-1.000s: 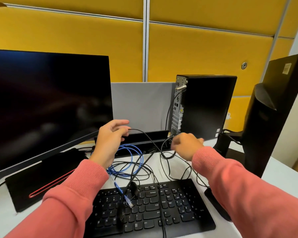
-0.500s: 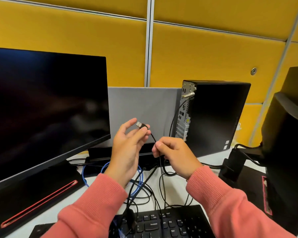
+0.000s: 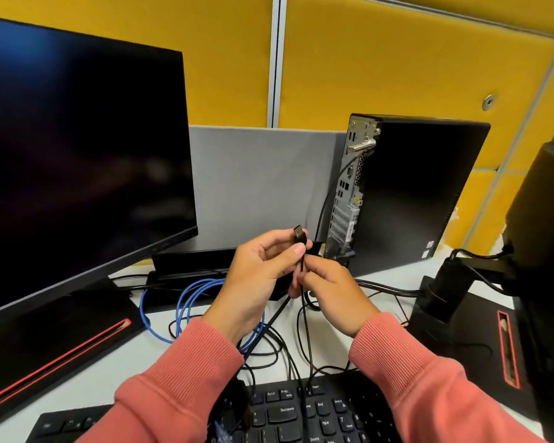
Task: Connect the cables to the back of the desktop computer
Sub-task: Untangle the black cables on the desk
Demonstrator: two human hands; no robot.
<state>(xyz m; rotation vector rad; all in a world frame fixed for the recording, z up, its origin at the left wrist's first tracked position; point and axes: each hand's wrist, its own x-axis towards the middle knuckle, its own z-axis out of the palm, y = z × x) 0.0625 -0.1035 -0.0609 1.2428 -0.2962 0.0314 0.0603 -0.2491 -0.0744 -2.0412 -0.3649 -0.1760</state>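
Dark monitor [image 3: 77, 174] stood at the desk's [image 3: 87, 382] left edge on a black base with a red stripe [image 3: 55, 356]. Coiled blue network cable [image 3: 189, 302] lay on the desk toward the back, behind the left wrist, among loose black cables [image 3: 269, 350]. Left hand [image 3: 256, 279] was raised over mid-desk, thumb and fingers pinching a black USB plug [image 3: 299, 235], tip pointing up. Right hand [image 3: 330, 292] sat just beside it, touching, fingers curled on the same plug's black cable [image 3: 305, 321], which dropped toward the keyboard [image 3: 301, 414] at the front edge. Small desktop computer [image 3: 406, 193] stood upright at the back right, rear port panel [image 3: 349, 193] facing left, one cable already plugged in low. Second monitor's stand [image 3: 445, 282] was at the right edge.
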